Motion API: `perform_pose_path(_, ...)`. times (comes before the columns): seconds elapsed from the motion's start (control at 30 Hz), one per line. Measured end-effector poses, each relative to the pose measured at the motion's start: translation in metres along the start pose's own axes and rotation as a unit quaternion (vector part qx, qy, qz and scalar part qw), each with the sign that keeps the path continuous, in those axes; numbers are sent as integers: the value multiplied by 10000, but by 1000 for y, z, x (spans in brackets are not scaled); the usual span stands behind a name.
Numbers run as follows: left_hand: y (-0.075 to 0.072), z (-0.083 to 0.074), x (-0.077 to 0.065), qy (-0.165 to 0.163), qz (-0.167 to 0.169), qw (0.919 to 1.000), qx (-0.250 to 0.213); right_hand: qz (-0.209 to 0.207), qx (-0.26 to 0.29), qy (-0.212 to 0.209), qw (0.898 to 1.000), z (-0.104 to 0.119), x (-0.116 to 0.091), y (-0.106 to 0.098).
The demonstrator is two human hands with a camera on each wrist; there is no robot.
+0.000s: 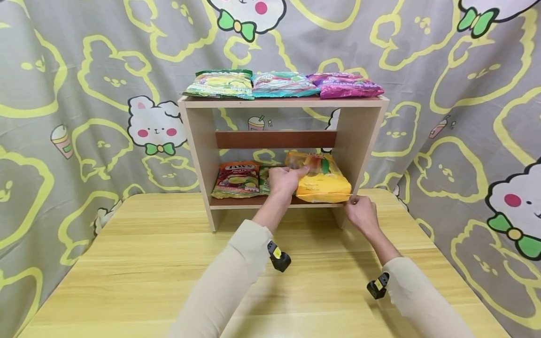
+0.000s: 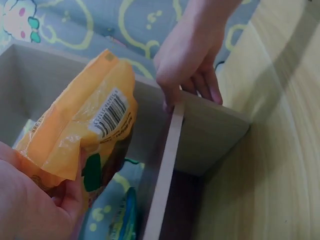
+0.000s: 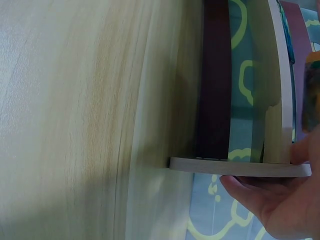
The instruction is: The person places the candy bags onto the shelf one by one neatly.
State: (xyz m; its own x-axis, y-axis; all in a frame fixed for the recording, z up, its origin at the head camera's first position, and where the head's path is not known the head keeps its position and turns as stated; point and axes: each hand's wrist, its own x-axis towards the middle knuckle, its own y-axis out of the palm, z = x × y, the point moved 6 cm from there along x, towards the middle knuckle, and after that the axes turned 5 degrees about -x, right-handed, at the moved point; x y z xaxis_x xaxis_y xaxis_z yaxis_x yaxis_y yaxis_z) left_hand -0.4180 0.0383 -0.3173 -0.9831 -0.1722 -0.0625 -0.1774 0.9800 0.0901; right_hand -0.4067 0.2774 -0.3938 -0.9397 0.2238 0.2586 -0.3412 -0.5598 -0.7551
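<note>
My left hand (image 1: 287,180) pinches the left upper edge of a yellow candy bag (image 1: 323,183) at the right of the lower shelf. In the left wrist view, that bag is tilted, its barcode side showing, with fingers and thumb at one end. My right hand (image 1: 362,213) grips the right side panel of a small wooden shelf unit (image 1: 287,103), by the lower board. The right wrist view shows fingers on the panel's outer face and the thumb partly hidden. Beside the yellow bag lie a red candy bag (image 1: 237,179) and a partly hidden green bag (image 1: 264,180).
On the top board lie a green-and-yellow bag (image 1: 221,84), a teal-and-white bag (image 1: 284,84) and a purple bag (image 1: 346,85). The unit stands on a light wooden table (image 1: 139,272). A patterned grey curtain (image 1: 101,47) hangs behind and at both sides.
</note>
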Motion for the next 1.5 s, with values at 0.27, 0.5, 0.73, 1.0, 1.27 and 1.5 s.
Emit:
perform_pose_path(0.27,2,21,9,-440,-143,9988,134,70,-60,65,9999,1,0,-1)
perform_pose_path(0.5,4,30,12,-485,26,9987,120,92,-149,102,9998,-1,0,0)
perform_pose_path(0.73,5,34,13,-572,179,9982,-56,15,-197,61,9998,-1,0,1)
perform_pose_path(1.0,8,34,16,-626,229,9975,-253,128,-86,154,9998,-2,1,1)
perform_pose_path(1.27,20,35,17,-578,414,9927,-972,95,-59,196,9997,-2,1,2)
perform_pose_path(1.5,22,34,21,-728,503,9856,-1444,100,-71,176,9998,-2,1,1)
